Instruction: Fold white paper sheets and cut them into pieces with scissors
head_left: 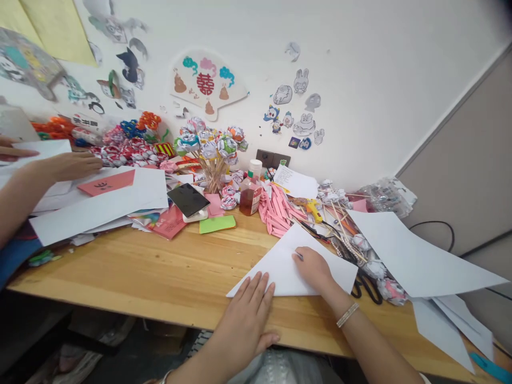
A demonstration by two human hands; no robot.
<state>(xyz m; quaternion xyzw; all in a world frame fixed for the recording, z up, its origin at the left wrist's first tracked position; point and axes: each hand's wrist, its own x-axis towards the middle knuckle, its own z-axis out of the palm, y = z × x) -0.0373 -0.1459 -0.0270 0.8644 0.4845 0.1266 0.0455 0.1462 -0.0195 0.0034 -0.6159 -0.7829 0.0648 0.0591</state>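
Observation:
A white sheet of paper (288,264), folded into a triangle, lies on the wooden table in front of me. My left hand (250,306) rests flat over its near left edge, fingers stretched out. On the middle of the same sheet, my right hand (314,266) is closed, with a bracelet at the wrist. A small dark tip shows at its curled fingers; what it belongs to is hidden. Black scissor handles (366,288) poke out just right of the folded paper.
At the left, another person's hands (70,164) are over white sheets. A vase-like bunch of paper flowers (212,146), a bottle (250,196), pink strips (276,208) and a yellow glue gun (314,209) line the back. Large white paper (420,253) lies right.

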